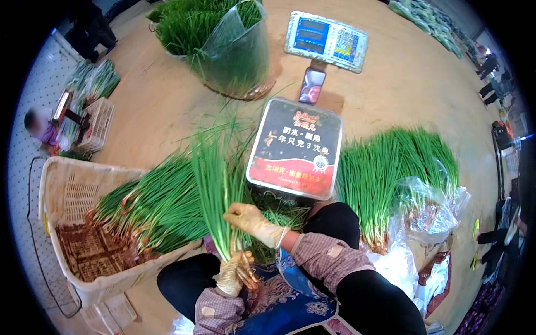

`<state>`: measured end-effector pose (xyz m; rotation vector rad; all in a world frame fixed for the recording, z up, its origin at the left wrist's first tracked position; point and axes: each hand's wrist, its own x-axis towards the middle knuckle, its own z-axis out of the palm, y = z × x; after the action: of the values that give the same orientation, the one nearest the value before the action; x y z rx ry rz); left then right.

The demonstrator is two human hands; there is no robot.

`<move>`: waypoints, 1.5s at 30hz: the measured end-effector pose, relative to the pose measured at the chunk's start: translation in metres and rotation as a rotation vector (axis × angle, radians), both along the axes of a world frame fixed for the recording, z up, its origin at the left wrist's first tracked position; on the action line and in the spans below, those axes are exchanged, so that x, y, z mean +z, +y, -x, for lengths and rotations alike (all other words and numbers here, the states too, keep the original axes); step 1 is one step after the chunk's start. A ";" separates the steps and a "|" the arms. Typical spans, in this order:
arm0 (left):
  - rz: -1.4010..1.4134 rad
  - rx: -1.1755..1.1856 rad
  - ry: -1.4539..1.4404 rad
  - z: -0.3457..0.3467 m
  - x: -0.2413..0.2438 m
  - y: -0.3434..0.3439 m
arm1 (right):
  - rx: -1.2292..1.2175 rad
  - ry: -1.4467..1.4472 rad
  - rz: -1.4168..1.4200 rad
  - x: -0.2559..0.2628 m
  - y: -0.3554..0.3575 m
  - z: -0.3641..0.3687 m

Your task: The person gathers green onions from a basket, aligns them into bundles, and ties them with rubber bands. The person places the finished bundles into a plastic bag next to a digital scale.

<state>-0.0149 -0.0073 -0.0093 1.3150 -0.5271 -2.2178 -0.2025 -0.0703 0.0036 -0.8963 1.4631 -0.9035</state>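
My left hand, in a pale rubber glove, grips a small bunch of green onions low down, by the white ends. Reddish roots hang out past its fingers, and the green leaves stand up away from me. My right hand, gloved alike, has its curled fingers pinched at the right edge of the same stalks; what lies between the fingertips is partly hidden. Left of the bunch, a large heap of green onions with soiled roots lies across a white plastic crate. A platform scale stands just beyond my hands.
Trimmed green onions lie to the right, beside clear plastic bags. Beyond the scale are a phone and the scale's display panel. A big clear bag of greens stands at the back. A person is at far left.
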 end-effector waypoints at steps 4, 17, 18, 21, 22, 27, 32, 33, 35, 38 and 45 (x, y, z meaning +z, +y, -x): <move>-0.167 0.158 0.228 -0.002 -0.021 -0.012 | 0.099 0.181 0.474 0.014 0.008 -0.003; -0.006 0.047 0.166 0.001 -0.016 -0.027 | 0.268 -0.037 0.537 0.060 0.019 0.037; -0.094 0.124 0.229 0.000 -0.012 -0.029 | 0.247 0.121 0.659 0.045 0.016 0.041; -0.203 0.199 0.085 0.004 -0.010 -0.036 | 0.363 0.779 0.286 0.012 0.020 0.047; -0.163 0.207 0.109 0.004 -0.017 -0.034 | 0.438 0.802 0.224 0.003 0.025 0.043; -0.084 0.127 0.127 0.009 -0.028 -0.028 | 0.507 0.416 -0.080 -0.011 0.017 0.004; -0.080 0.162 0.079 0.018 -0.030 -0.019 | 0.322 -0.128 -0.273 -0.004 0.013 -0.002; -0.101 0.192 0.111 0.019 -0.025 -0.020 | 0.301 -0.166 -0.291 -0.009 0.014 -0.006; -0.250 0.206 0.232 0.021 -0.021 -0.026 | 0.225 -0.249 -0.225 -0.043 0.020 -0.004; -0.271 0.319 0.268 0.010 -0.041 -0.025 | 0.209 -0.126 -0.284 -0.046 0.021 -0.006; -0.269 0.272 0.416 0.002 -0.036 -0.024 | 0.286 -0.148 -0.242 -0.062 0.024 0.001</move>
<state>-0.0168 -0.0313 -0.0453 0.9341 0.1016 -2.2897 -0.2033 -0.0462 -0.0588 -0.8145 1.2473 -0.5555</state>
